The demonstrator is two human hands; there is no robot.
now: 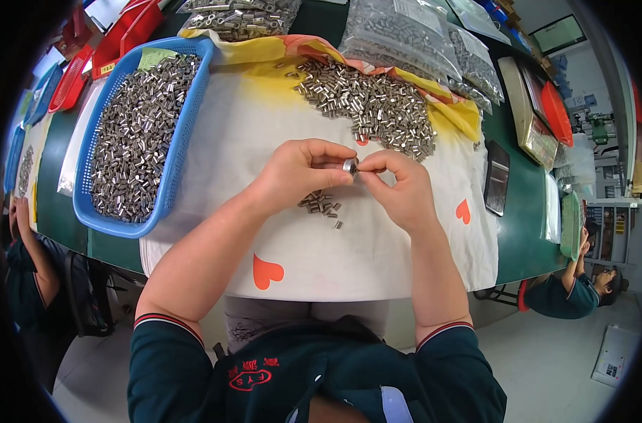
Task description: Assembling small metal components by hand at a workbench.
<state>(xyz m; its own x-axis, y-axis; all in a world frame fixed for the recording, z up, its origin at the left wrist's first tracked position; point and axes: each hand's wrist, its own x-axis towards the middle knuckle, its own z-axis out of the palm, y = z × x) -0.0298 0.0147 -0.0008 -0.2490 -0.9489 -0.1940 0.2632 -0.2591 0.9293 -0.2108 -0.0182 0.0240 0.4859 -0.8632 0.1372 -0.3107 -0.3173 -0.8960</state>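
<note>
Over the middle of the cloth, my left hand (300, 169) grips a small round metal part (350, 167) with a dark centre between thumb and fingers. Its kind is too small to make out. My right hand (398, 185) is closed in a pinch against the near face of that part; anything thin between its fingertips is hidden. Under the hands lies a small group of short metal sleeves (324, 204), partly covered by my left hand. Beyond them a larger pile of the same shiny sleeves (377, 106) spreads over the cloth.
A blue plastic basket (169, 190) full of metal sleeves stands at the left. Clear bags of metal parts (406, 35) lie at the back. A white cloth (349, 271) with hearts covers the green table (525, 233). A dark phone (497, 180) lies right. Other people sit at both sides.
</note>
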